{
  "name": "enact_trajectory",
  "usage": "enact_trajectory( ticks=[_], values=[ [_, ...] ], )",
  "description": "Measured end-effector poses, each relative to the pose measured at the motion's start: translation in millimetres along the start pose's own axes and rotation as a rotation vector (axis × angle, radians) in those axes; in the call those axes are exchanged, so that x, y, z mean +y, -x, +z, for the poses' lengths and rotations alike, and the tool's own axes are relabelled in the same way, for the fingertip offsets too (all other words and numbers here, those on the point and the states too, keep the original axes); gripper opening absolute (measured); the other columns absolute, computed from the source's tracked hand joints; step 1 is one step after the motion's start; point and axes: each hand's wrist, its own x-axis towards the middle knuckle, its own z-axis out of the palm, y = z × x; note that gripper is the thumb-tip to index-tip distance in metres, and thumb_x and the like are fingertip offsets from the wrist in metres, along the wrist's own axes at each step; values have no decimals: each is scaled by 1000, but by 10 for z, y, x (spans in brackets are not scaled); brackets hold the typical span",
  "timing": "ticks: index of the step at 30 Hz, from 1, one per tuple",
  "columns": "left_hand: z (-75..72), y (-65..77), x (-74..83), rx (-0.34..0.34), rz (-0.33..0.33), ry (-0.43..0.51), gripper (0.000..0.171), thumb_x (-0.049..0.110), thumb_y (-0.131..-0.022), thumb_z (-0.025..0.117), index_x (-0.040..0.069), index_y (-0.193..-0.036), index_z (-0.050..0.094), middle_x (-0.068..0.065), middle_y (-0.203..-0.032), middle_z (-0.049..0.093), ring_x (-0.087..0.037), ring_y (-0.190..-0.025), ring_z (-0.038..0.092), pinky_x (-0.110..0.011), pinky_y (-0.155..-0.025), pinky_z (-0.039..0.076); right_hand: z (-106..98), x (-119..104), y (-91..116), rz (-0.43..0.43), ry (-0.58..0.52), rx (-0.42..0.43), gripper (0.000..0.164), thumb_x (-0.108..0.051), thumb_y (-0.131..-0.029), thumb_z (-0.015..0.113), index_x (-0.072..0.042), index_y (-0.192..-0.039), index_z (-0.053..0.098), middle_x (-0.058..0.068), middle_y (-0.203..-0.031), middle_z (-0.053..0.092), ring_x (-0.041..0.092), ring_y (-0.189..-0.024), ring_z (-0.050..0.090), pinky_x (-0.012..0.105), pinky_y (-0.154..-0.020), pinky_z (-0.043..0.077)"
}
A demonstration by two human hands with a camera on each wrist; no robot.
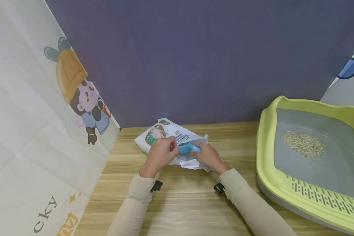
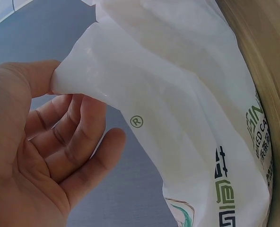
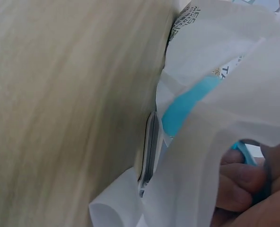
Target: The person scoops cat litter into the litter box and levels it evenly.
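Observation:
A white printed cat litter bag [image 1: 180, 129] lies on its side on the wooden table, its opening toward the person. My left hand [image 1: 160, 151] pinches the edge of the bag between thumb and index finger, as the left wrist view shows, with the other fingers loosely bent below the raised film. By the handle, my right hand [image 1: 207, 154] grips a light blue scoop [image 1: 183, 148], whose bowl is at the bag's mouth with some litter visible in it. In the right wrist view, bag film covers part of the scoop [image 3: 189, 104] and of the hand.
A litter box [image 1: 266, 141] with a yellow-green rim and grey base stands on the right of the table [image 1: 180, 203]. A heap of pale litter pellets [image 1: 304, 144] lies in it. A dark panel [image 1: 188, 65] rises behind, and a printed white curtain [image 1: 26, 131] hangs at left.

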Motion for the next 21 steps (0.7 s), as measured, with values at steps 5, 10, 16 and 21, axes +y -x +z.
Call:
enact_trajectory(
  ticks=[5,10,16,21],
  values=[
    [-2,0,2,2,2,-6,17,8,-84,66,19,-73,58,10,-56,49,-4,-50,43,-23,-50,37,19,22,-3,21,18,-4,29,-28,-97,66,-6,-115,70,2,-70,49,17,-61,47,31,-59,39],
    [1,-1,2,1,7,-4,18,8,-85,65,18,-72,57,11,-54,47,-3,-49,41,-22,-49,37,45,53,9,42,47,-30,40,-30,-98,65,-4,-128,66,5,-76,55,20,-67,51,32,-63,40],
    [13,-4,-6,4,9,-3,19,8,-85,65,18,-72,57,11,-54,46,-2,-48,41,-22,-49,36,90,111,1,58,62,-34,46,-34,-99,63,-4,-133,62,5,-90,63,21,-77,57,35,-70,45],
    [18,-2,-11,2,8,-2,18,8,-85,65,18,-72,57,11,-54,47,-2,-48,41,-22,-49,36,119,150,-3,55,43,-37,39,-34,-99,62,-5,-125,64,5,-87,62,21,-76,57,36,-69,45]
  ],
)
